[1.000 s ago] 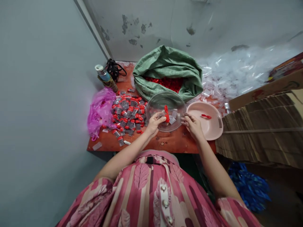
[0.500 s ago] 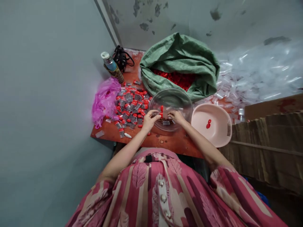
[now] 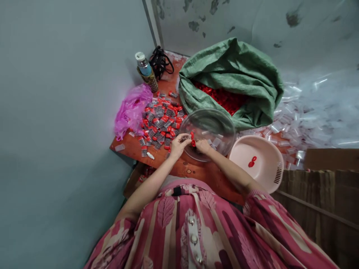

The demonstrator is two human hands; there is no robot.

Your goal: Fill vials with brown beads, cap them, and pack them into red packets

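My left hand (image 3: 178, 145) is closed in a pinch on a small clear container with a red flip cap (image 3: 193, 141), over the left part of a clear round bowl (image 3: 207, 112). The container's body is mostly hidden by the fingers. Right beside the cap, my right hand (image 3: 203, 146) reaches into the bowl with its fingers curled down and together; what they hold is hidden. Dark beads lie in the bowl beneath the hands, and clear empty containers (image 3: 216, 142) rest to their right. Left of the bowl spreads a pile of bead-filled containers with red caps (image 3: 162, 121).
A green sack (image 3: 224, 71) of red caps (image 3: 221, 96) stands behind the bowl. To the right are a pink basin (image 3: 241, 149) with red caps, clear containers (image 3: 316, 108) and cardboard (image 3: 308, 194). A pink bag (image 3: 133, 106), bottle (image 3: 144, 65) and black cable (image 3: 160, 64) stand left.
My right hand has moved left and lower in the bowl, up against the red cap. My left hand keeps its hold. The whole view has turned slightly.
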